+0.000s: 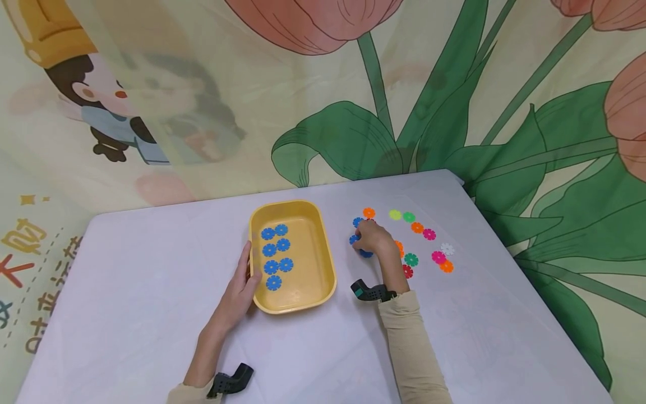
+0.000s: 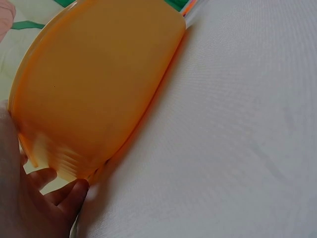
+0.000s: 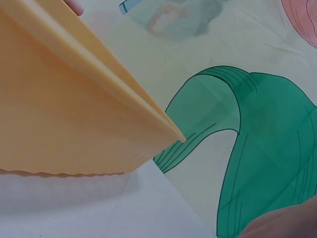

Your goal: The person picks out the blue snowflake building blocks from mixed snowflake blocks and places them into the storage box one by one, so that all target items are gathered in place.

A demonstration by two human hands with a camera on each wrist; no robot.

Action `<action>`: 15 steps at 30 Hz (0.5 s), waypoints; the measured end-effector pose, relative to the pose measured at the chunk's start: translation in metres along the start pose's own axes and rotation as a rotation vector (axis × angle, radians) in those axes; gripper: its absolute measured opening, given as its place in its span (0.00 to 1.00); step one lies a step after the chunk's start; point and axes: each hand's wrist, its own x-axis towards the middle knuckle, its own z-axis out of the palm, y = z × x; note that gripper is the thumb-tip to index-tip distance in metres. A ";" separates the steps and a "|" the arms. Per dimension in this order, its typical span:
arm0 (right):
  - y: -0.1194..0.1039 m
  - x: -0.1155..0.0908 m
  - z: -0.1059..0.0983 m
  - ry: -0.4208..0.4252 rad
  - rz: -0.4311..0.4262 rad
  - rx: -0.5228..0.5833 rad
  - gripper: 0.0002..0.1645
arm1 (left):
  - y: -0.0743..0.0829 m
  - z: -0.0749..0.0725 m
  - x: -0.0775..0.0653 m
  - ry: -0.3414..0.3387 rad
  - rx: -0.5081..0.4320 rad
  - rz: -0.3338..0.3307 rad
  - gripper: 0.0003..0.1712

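A yellow tray (image 1: 308,292) lies on the table, with several blue flower-shaped discs (image 1: 270,266) grouped in its left half. My left hand (image 1: 237,294) holds the tray's left side, thumb at the rim and fingers along the outer wall. In the left wrist view, fingertips (image 2: 74,193) press against the tray's end near the table. To the tray's right, my right hand (image 1: 375,238) reaches down with bent fingers among loose blue discs (image 1: 365,253). Its fingertips overlap one blue disc, and I cannot tell whether they pinch it. The right wrist view shows only part of that hand.
More flower discs lie to the right: orange (image 1: 417,228), pink (image 1: 429,234), green (image 1: 411,260), red (image 1: 407,271) and white (image 1: 447,248). A white cloth covers the table (image 1: 151,303). Behind it hangs a printed backdrop (image 1: 333,140) with tulips.
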 end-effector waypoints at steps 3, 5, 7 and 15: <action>0.000 0.000 0.000 -0.001 0.008 0.001 0.26 | 0.000 0.000 0.000 0.000 -0.002 0.001 0.39; -0.001 0.000 0.000 -0.002 0.012 -0.004 0.26 | 0.000 0.000 0.000 -0.001 -0.007 0.002 0.39; -0.001 0.000 0.000 0.000 0.017 -0.005 0.26 | 0.000 0.000 0.000 -0.002 -0.011 0.002 0.39; -0.003 -0.003 0.001 0.017 0.021 -0.020 0.23 | 0.001 0.000 0.000 -0.003 -0.008 -0.004 0.39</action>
